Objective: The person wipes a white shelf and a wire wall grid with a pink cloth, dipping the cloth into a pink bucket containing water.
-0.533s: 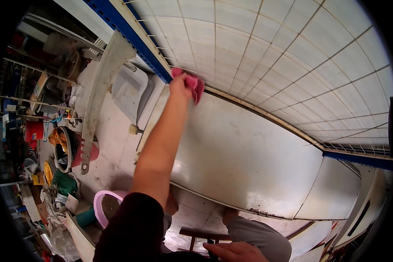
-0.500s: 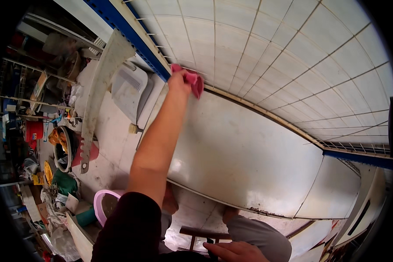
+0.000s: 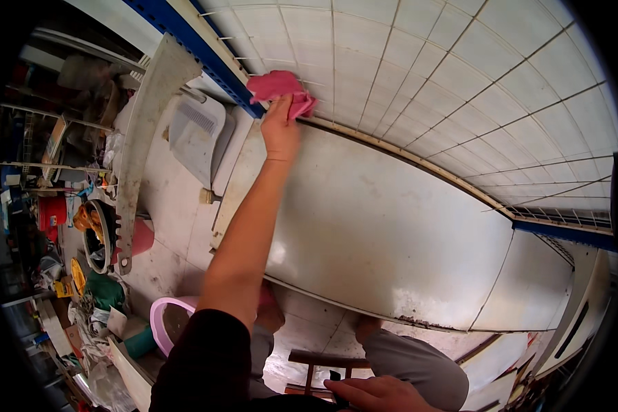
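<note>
My left hand (image 3: pixel 280 132) is closed around a bunched pink cloth (image 3: pixel 280 88). It presses the cloth against the lower corner of a white back panel covered by a wire grid (image 3: pixel 419 75), beside a blue slotted upright post (image 3: pixel 213 65). Below my outstretched arm lies a smudged white shelf board (image 3: pixel 384 220) with a worn, chipped front edge. Low in the picture, near my grey-trousered knee, rests my right hand (image 3: pixel 381 395); its visible fingers stretch leftward, next to a small black item (image 3: pixel 335 386) that I cannot make out.
Left of the shelf lie a grey dustpan (image 3: pixel 199 134) and a brush (image 3: pixel 207 196). A long pale metal strip (image 3: pixel 147 137) stands in front of them. A pink basin (image 3: pixel 159 326), a lined bin (image 3: pixel 99 237) and piled clutter fill the left side. A wooden stool (image 3: pixel 326 360) shows between my legs.
My left hand has moved slightly up with the pink cloth, which now spreads wider over the grid's lower corner. The right hand stays low by the knee, shifted a little.
</note>
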Tool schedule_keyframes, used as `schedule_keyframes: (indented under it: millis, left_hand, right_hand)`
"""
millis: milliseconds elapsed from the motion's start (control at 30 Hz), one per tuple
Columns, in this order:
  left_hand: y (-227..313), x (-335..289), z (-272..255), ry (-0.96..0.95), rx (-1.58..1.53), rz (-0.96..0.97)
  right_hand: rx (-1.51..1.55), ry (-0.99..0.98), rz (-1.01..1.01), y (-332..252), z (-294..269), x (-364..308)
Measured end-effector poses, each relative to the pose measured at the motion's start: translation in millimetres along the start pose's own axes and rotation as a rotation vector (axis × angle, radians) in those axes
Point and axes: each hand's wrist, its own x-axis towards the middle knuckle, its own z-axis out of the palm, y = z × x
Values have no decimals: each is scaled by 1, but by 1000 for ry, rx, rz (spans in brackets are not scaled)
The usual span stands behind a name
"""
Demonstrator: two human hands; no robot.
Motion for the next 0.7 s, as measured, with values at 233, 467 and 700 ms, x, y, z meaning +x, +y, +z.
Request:
schedule_keyframes:
  millis: [233,467,700]
  left_hand:
    - [-41,-63,5,-377,6,-407]
    - [-102,-24,10,-104,-43,-757]
    - [-55,-20,26,-526,441,-525]
  right_hand:
    - [-9,46,-9,-2,-8,5]
    - [-28,32,6,6,-13,9]
    - [-49,99,-5,12,-18,14]
